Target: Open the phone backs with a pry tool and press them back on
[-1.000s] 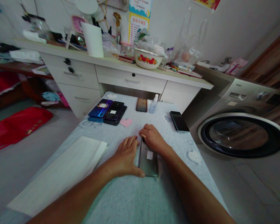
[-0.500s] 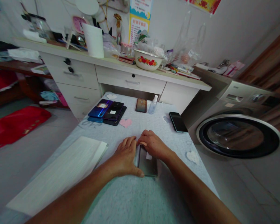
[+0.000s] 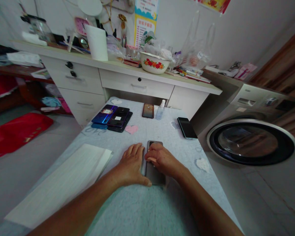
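Observation:
A grey smartphone [image 3: 155,176] lies flat on the cloth-covered table, its camera end pointing away from me. My left hand [image 3: 133,166] rests along the phone's left side, fingers stretched out and thumb reaching across its near corner. Over the upper half of the phone, my right hand [image 3: 161,158] is closed with its fingers bent down. A small orange piece [image 3: 151,159] shows under those fingers; whether it is cloth or sponge I cannot tell. Part of the phone's camera area is hidden behind the right hand.
Several phones [image 3: 113,117] are stacked at the far left. A brown phone or case [image 3: 147,110] lies beside a clear spray bottle [image 3: 160,110]. A black-screened phone [image 3: 187,127] is near the right edge. Folded white sheet [image 3: 64,183] covers the left side. A washing machine [image 3: 248,98] stands right.
My right hand has slid toward me along the phone, uncovering its far end with the camera area. My left hand stays in place.

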A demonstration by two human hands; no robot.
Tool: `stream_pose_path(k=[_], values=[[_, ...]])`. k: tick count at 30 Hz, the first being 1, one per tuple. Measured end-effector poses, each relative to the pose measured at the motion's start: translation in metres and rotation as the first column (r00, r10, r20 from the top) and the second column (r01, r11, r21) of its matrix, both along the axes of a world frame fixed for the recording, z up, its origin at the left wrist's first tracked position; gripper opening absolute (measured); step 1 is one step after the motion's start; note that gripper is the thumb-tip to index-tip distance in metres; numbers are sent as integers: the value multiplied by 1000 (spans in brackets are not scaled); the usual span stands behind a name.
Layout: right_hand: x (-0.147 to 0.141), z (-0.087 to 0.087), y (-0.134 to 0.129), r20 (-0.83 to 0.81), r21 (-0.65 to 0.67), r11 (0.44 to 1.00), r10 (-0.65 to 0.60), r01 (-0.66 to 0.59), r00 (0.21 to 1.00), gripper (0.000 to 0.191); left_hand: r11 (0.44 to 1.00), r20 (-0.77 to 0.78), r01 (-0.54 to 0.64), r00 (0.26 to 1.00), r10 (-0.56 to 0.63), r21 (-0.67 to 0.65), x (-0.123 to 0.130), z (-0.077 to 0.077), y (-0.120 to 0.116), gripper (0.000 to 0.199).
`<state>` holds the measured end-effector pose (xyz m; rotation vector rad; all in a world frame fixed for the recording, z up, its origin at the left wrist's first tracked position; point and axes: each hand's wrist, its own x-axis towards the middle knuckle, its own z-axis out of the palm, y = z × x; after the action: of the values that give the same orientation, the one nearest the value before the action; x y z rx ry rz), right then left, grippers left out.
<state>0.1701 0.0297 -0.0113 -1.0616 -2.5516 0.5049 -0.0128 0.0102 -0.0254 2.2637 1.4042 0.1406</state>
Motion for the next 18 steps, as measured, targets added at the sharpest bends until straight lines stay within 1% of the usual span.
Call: stream_pose_path(k=[3, 6, 12, 18], values=[[0, -5, 5, 0, 8, 995, -97, 97, 995, 15, 1000, -6, 13, 1000, -13, 2, 0, -1, 0, 125], [-3, -7, 11, 14, 13, 983, -185, 185, 983, 17, 1000, 11, 17, 1000, -18, 10, -1, -2, 1, 125], [-8, -7, 19, 52, 70, 958, -282, 278, 958, 19, 1000, 48, 12, 999, -12, 13, -1, -1, 1, 121], [-2, -14, 27, 7, 102, 899, -428, 425, 904, 20, 1000, 36, 7, 999, -7, 16, -2, 0, 1, 121]])
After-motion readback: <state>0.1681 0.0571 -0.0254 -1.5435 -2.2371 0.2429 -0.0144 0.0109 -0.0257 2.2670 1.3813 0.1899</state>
